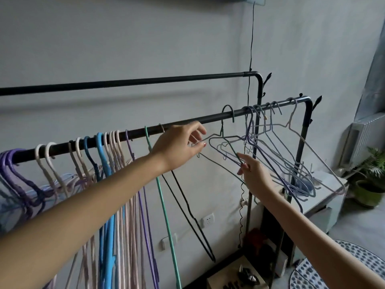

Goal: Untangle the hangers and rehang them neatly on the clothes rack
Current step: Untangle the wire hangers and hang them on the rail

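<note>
2 rack rails [129, 81], approx 25 hangers [270, 155], 2 hands [179, 147], 1 potted plant [368, 190].

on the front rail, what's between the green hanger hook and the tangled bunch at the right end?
In the head view: one thin ring hook, the left hand in front of the front rail, then a single dark-green hanger hook. Otherwise bare bar up to the tangled bunch.

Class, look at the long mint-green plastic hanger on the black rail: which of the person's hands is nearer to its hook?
Left. The left hand is just right of the mint-green plastic hanger, near its hook, pinching a thin wire hanger. The right hand is farther right and lower.
</note>
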